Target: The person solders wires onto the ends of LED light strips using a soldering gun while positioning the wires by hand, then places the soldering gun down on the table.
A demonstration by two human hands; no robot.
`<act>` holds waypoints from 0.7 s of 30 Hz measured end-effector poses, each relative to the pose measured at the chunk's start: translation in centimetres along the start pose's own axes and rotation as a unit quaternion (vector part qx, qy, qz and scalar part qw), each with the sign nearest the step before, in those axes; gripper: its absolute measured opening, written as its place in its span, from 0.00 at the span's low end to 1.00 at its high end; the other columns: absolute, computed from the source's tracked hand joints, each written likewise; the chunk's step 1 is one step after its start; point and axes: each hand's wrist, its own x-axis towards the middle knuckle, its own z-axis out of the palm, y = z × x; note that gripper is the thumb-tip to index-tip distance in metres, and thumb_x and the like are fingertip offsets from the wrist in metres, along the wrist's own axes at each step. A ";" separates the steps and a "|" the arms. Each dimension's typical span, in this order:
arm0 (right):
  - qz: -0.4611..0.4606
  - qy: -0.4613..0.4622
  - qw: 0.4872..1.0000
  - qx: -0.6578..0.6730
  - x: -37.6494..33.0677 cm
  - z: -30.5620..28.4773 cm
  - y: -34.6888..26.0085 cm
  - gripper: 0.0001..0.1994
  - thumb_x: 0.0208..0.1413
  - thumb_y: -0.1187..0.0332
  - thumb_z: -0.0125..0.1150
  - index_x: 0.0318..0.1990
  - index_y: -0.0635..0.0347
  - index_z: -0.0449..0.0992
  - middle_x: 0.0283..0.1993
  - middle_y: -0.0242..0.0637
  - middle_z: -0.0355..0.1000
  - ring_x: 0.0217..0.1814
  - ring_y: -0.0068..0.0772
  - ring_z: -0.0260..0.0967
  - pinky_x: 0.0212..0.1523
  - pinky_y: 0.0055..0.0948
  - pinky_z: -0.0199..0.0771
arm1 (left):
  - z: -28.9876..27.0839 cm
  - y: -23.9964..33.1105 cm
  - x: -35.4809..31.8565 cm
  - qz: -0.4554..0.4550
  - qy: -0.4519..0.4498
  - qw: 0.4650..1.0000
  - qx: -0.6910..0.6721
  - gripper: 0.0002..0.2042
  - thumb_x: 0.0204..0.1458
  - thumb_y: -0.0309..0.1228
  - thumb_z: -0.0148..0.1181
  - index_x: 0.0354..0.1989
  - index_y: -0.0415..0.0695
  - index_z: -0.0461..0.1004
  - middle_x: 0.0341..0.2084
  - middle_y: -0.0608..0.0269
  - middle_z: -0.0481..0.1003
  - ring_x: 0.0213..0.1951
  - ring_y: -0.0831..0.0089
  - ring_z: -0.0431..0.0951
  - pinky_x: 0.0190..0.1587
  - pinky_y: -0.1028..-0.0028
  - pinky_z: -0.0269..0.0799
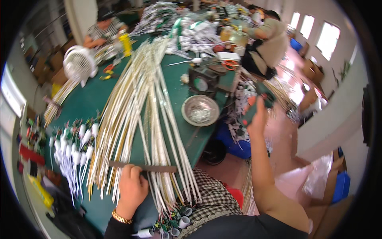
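My left hand is closed, its fingers curled on a flat brown bar. The bar lies across the near ends of many long, thin white-and-yellow strips fanned over the green table. Out to the right, past the table edge, my raised right hand is wrapped round a dark green cordless drill with red parts; its tip is blurred. By my lap, small circuit boards with wires and white plastic cups sit at the strips' near ends.
A metal bowl of small shiny parts stands beside a dark box-shaped device. White cable pieces are heaped left, near a white fan. Co-workers sit at the far left and far right. More strips and wires hang below my right hand.
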 end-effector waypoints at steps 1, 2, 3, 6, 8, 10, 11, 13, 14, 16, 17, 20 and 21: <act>0.016 0.021 1.000 -0.002 2.7 -0.3 0.8 0.18 0.62 0.54 0.58 0.42 0.62 0.74 0.31 0.32 0.73 0.26 0.27 0.70 0.24 0.26 0.71 | -0.1 -0.2 0.8 0.032 0.004 0.999 0.033 0.15 0.40 0.19 0.58 0.40 0.39 0.70 0.37 0.50 0.71 0.41 0.51 0.72 0.43 0.56 0.67; 0.037 0.012 0.999 -0.003 5.4 -1.0 1.7 0.16 0.62 0.55 0.59 0.41 0.61 0.75 0.31 0.32 0.73 0.26 0.27 0.71 0.24 0.26 0.71 | -0.5 0.2 1.9 0.044 -0.021 0.998 0.041 0.16 0.41 0.20 0.59 0.42 0.39 0.71 0.40 0.51 0.71 0.43 0.51 0.71 0.45 0.55 0.65; 0.059 0.001 0.998 -0.003 7.8 -1.7 2.8 0.14 0.61 0.56 0.60 0.39 0.60 0.75 0.31 0.33 0.74 0.27 0.27 0.72 0.25 0.26 0.72 | -0.7 0.3 2.8 0.053 -0.045 0.996 0.053 0.16 0.43 0.22 0.60 0.44 0.40 0.72 0.43 0.52 0.71 0.46 0.52 0.71 0.48 0.55 0.64; 0.169 0.005 0.985 0.018 13.2 -2.1 5.7 0.15 0.61 0.58 0.61 0.42 0.62 0.74 0.36 0.39 0.76 0.29 0.32 0.75 0.26 0.30 0.75 | -0.3 -2.3 3.6 0.107 -0.231 0.964 0.074 0.17 0.48 0.31 0.62 0.48 0.41 0.72 0.47 0.54 0.71 0.48 0.53 0.70 0.50 0.55 0.62; 0.233 0.002 0.970 0.066 16.2 -2.8 8.0 0.14 0.61 0.60 0.61 0.44 0.63 0.74 0.39 0.45 0.77 0.30 0.38 0.76 0.27 0.34 0.79 | -0.5 -1.7 4.1 0.118 -0.238 0.961 0.073 0.18 0.50 0.35 0.61 0.48 0.41 0.72 0.46 0.54 0.71 0.49 0.53 0.69 0.51 0.56 0.62; 0.232 0.005 0.971 0.062 17.8 -2.0 9.2 0.14 0.61 0.60 0.61 0.44 0.63 0.73 0.39 0.46 0.77 0.31 0.39 0.77 0.28 0.35 0.80 | -0.2 -1.7 3.8 0.110 -0.240 0.962 0.066 0.22 0.48 0.43 0.63 0.47 0.42 0.72 0.46 0.54 0.71 0.49 0.52 0.69 0.52 0.55 0.61; 0.234 0.008 0.971 0.052 18.4 -1.8 9.5 0.14 0.61 0.60 0.60 0.44 0.64 0.73 0.39 0.47 0.77 0.32 0.41 0.77 0.29 0.36 0.81 | 0.4 -2.1 3.1 0.116 -0.240 0.961 0.070 0.22 0.48 0.43 0.63 0.47 0.42 0.72 0.46 0.54 0.71 0.49 0.52 0.69 0.52 0.55 0.61; 0.240 0.013 0.970 0.046 19.6 -0.6 9.9 0.16 0.63 0.59 0.56 0.44 0.66 0.72 0.39 0.49 0.77 0.33 0.44 0.78 0.31 0.36 0.82 | 1.3 -2.8 2.2 0.100 -0.172 0.978 0.060 0.21 0.45 0.40 0.65 0.46 0.44 0.72 0.46 0.56 0.71 0.49 0.53 0.69 0.52 0.54 0.60; 0.272 -0.010 0.960 0.063 20.4 -0.7 9.8 0.17 0.64 0.58 0.54 0.44 0.68 0.72 0.39 0.50 0.77 0.33 0.45 0.78 0.30 0.36 0.82 | 1.3 -2.4 2.2 0.092 -0.156 0.983 0.043 0.20 0.44 0.37 0.66 0.45 0.44 0.72 0.44 0.56 0.70 0.48 0.52 0.68 0.52 0.53 0.60; 0.304 -0.022 0.949 0.079 22.1 -1.1 10.1 0.20 0.66 0.56 0.49 0.44 0.70 0.71 0.40 0.52 0.77 0.32 0.46 0.78 0.29 0.36 0.81 | 0.5 -1.5 2.6 0.094 -0.175 0.979 0.050 0.19 0.49 0.36 0.62 0.48 0.43 0.71 0.47 0.52 0.70 0.49 0.50 0.69 0.53 0.54 0.61; 0.298 -0.017 0.953 0.052 22.7 -1.5 10.1 0.20 0.66 0.55 0.49 0.48 0.68 0.70 0.41 0.49 0.77 0.35 0.44 0.79 0.29 0.34 0.79 | 0.4 -1.3 2.9 0.089 -0.193 0.976 0.057 0.17 0.55 0.34 0.58 0.51 0.41 0.70 0.50 0.48 0.70 0.50 0.49 0.70 0.54 0.55 0.63; 0.288 0.028 0.956 0.054 21.8 1.0 11.3 0.17 0.65 0.59 0.52 0.45 0.67 0.71 0.37 0.47 0.77 0.31 0.43 0.78 0.29 0.38 0.82 | 0.1 -1.5 2.8 0.076 -0.188 0.977 0.062 0.17 0.55 0.34 0.57 0.51 0.40 0.70 0.49 0.49 0.71 0.50 0.48 0.70 0.54 0.55 0.63; 0.269 0.028 0.961 0.054 21.8 0.5 11.4 0.15 0.65 0.59 0.53 0.45 0.66 0.71 0.36 0.46 0.76 0.30 0.42 0.77 0.29 0.38 0.82 | 0.2 -1.4 2.9 0.078 -0.185 0.978 0.052 0.17 0.54 0.34 0.57 0.50 0.40 0.70 0.49 0.49 0.71 0.49 0.48 0.70 0.53 0.55 0.63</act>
